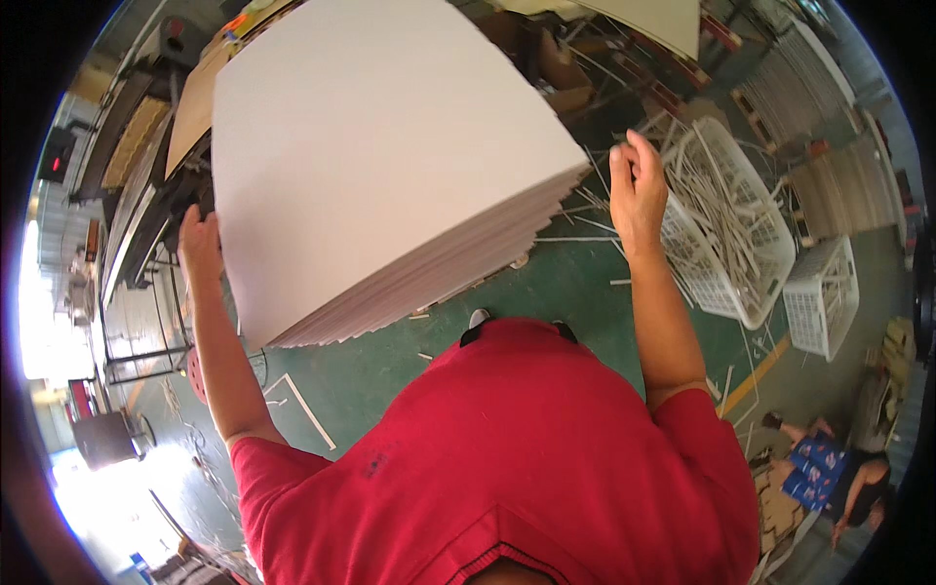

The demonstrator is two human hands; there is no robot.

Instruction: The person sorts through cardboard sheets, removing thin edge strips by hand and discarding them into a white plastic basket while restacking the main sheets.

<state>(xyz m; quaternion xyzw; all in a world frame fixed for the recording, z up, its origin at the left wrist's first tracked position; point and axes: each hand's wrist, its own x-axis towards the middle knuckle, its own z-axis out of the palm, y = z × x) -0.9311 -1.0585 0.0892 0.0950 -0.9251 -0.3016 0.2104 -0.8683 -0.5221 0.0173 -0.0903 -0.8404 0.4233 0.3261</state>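
A tall stack of large white cardboard sheets [395, 146] stands in front of me, its near edges slightly uneven. My left hand [201, 245] is at the left side of the stack, near its edge. Whether its fingers touch or grip the sheets cannot be made out. Off the right corner of the stack, my right hand [638, 194] is raised, with its fingers loosely bent and nothing visible in them. A gap separates it from the sheets.
Right of me, a white plastic basket [757, 292] holds many cardboard strips, beside a smaller white basket [823, 296]. Strips litter the green floor [380, 380]. Stacked boards [841, 194] stand farther right. A machine with a metal frame [139, 212] is at left. Another person [833, 475] is at lower right.
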